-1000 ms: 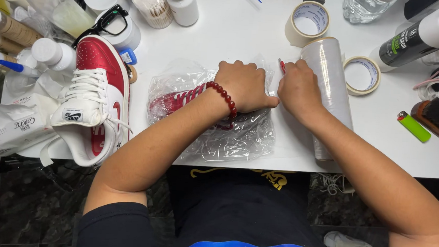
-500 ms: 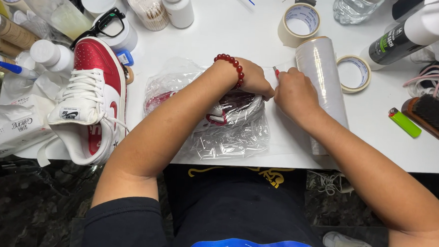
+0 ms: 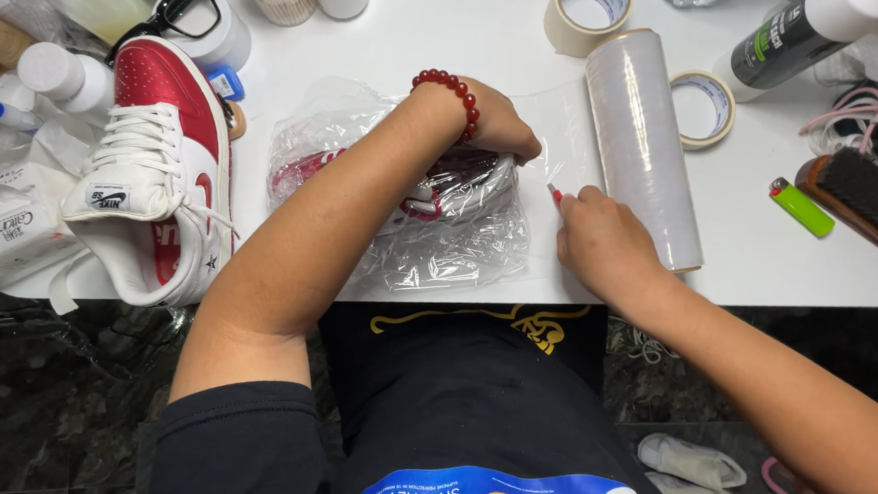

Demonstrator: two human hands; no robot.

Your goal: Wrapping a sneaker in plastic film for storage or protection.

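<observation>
Pressing down, the left hand (image 3: 490, 124) pins the film-wrapped shoe (image 3: 412, 190) lying crosswise on the table (image 3: 420, 36); the right hand (image 3: 600, 240), just right, pinches what seems a small red blade (image 3: 555, 194) beside the film roll (image 3: 645, 143).

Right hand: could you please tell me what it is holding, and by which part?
The right hand pinches a small red-tipped tool by its lower end; most of the tool is hidden in the fingers, so its kind cannot be told.

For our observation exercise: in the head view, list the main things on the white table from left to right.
Red-and-white sneaker → plastic-wrapped shoe under the left hand → right hand → roll of clear film → green lighter → brush.
</observation>
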